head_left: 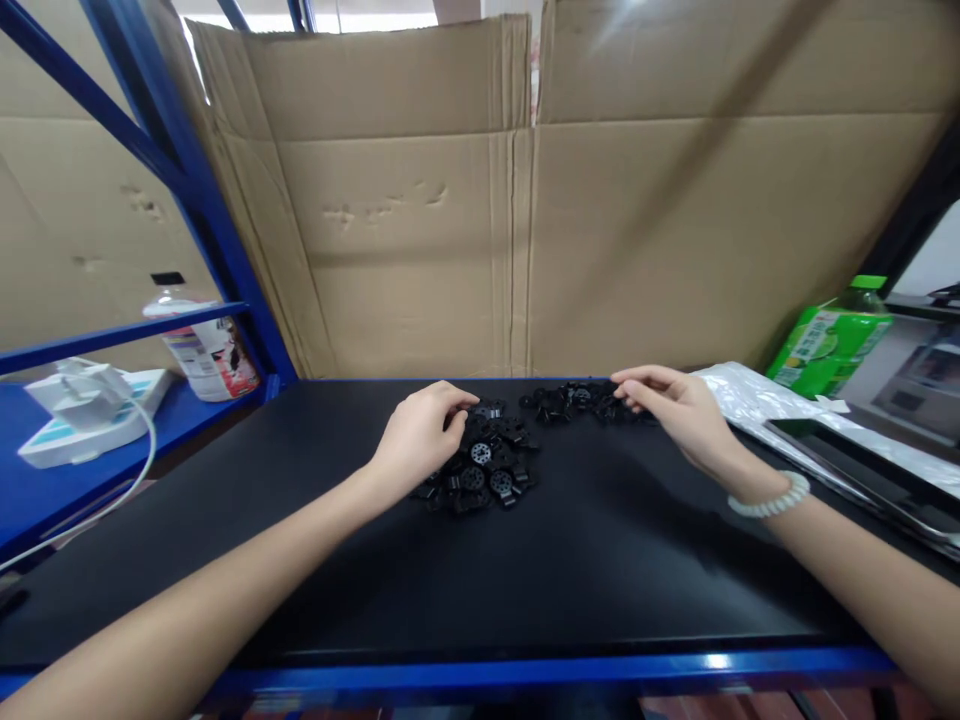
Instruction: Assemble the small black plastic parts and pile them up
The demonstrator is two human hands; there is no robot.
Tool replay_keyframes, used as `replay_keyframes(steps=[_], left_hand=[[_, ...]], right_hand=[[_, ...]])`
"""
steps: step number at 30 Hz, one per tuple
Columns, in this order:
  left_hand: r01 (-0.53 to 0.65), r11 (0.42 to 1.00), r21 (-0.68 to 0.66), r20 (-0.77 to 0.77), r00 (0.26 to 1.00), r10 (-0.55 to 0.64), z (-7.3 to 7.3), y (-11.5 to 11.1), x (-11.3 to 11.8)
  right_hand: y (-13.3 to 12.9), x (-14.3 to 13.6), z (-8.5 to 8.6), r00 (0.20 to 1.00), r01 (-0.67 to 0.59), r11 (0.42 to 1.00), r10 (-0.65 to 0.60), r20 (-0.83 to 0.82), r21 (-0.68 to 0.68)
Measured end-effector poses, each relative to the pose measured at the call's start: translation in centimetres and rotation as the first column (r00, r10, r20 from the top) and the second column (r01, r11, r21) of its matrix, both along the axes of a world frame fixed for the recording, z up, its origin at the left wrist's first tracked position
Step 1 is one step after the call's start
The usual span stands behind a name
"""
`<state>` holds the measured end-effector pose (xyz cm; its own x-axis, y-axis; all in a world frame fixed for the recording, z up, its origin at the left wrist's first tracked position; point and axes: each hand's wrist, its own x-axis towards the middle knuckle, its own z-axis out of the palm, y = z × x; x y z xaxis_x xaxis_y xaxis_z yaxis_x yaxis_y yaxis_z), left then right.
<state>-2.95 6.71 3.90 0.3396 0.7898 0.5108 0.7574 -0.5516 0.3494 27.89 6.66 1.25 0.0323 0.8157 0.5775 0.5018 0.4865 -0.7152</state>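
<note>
My left hand (pixel 427 432) is at the left edge of a heap of round black plastic parts (pixel 480 478); its thumb and fingers are bent towards each other over the heap. Whatever lies between those fingertips is hidden or too small to name. Farther back on the black tabletop (pixel 600 560) lies a second heap of small black pieces (pixel 570 402). At its right end is my right hand (pixel 671 408), thumb and forefinger pinched together. A dark bit may be at those fingertips, but I cannot make it out. A pale coiled band circles the right wrist.
Silvery plastic wrapping (pixel 731 385) and a dark phone-like slab (pixel 870 470) lie at the right, before a green bottle (pixel 832 340). On the left blue shelf stand a labelled bottle (pixel 206 345) and a white power strip (pixel 94 425) with plugs. Cardboard (pixel 405 220) walls the back.
</note>
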Motion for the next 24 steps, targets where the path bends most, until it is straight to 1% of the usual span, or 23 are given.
replay_keyframes(steps=[1,2,3,4,5,6,8,10,12,14,16,18,20,22,24], left_hand=[[0.03,0.999,0.024,-0.002,1.0,-0.03,-0.4,-0.7,0.6],[0.073,0.996,0.046,-0.008,0.997,-0.073,-0.8,-1.6,1.2],[0.158,0.984,0.082,-0.037,0.987,-0.156,-1.2,-2.6,1.8],[0.244,0.965,0.095,-0.075,0.968,-0.238,-1.6,-3.5,2.4],[0.319,0.945,0.08,-0.114,0.944,-0.309,-2.0,-4.5,3.0],[0.373,0.926,0.053,-0.143,0.921,-0.363,-2.4,-5.4,3.4],[0.454,0.891,-0.033,-0.169,0.876,-0.452,-2.9,-6.7,4.0],[0.48,0.872,-0.097,-0.148,0.86,-0.489,-3.2,-7.3,4.2],[0.48,0.867,-0.132,-0.12,0.861,-0.495,-3.3,-7.5,4.2],[0.479,0.865,-0.15,-0.098,0.864,-0.495,-3.3,-7.4,4.1],[0.485,0.86,-0.156,-0.083,0.861,-0.501,-3.4,-7.2,4.1],[0.489,0.858,-0.158,-0.07,0.861,-0.504,-3.4,-7.2,4.3],[0.489,0.857,-0.162,-0.058,0.862,-0.503,-3.4,-7.3,4.4],[0.491,0.854,-0.172,-0.053,0.861,-0.505,-3.4,-7.5,4.5],[0.495,0.851,-0.175,-0.052,0.859,-0.51,-3.4,-7.6,4.5]], right_hand=[[0.5,0.9,0.3,0.989,0.075,0.996,-0.081,0.127,0.054],[1.0,1.6,0.5,0.973,0.111,0.99,-0.125,0.196,0.083],[1.3,2.0,0.5,0.954,0.125,0.987,-0.148,0.262,0.101],[1.5,2.1,0.5,0.936,0.114,0.988,-0.143,0.321,0.108],[1.6,1.8,0.2,0.919,0.082,0.991,-0.116,0.378,0.106],[1.7,1.3,-0.1,0.89,0.036,0.994,-0.08,0.449,0.105],[1.6,-0.2,-1.0,0.808,-0.064,0.993,-0.004,0.59,0.094],[1.4,-1.7,-1.8,0.722,-0.104,0.991,0.017,0.692,0.084],[1.2,-2.6,-2.3,0.657,-0.084,0.992,-0.013,0.754,0.09],[1.1,-2.9,-2.4,0.612,-0.042,0.994,-0.058,0.788,0.105],[1.1,-2.8,-2.3,0.585,-0.011,0.993,-0.089,0.806,0.118],[1.1,-2.7,-2.2,0.576,0.002,0.992,-0.101,0.811,0.123],[1.1,-2.8,-2.2,0.585,0.0,0.993,-0.096,0.805,0.119],[1.1,-2.9,-2.3,0.612,-0.008,0.994,-0.081,0.787,0.109],[1.1,-3.0,-2.3,0.658,-0.011,0.995,-0.07,0.75,0.103]])
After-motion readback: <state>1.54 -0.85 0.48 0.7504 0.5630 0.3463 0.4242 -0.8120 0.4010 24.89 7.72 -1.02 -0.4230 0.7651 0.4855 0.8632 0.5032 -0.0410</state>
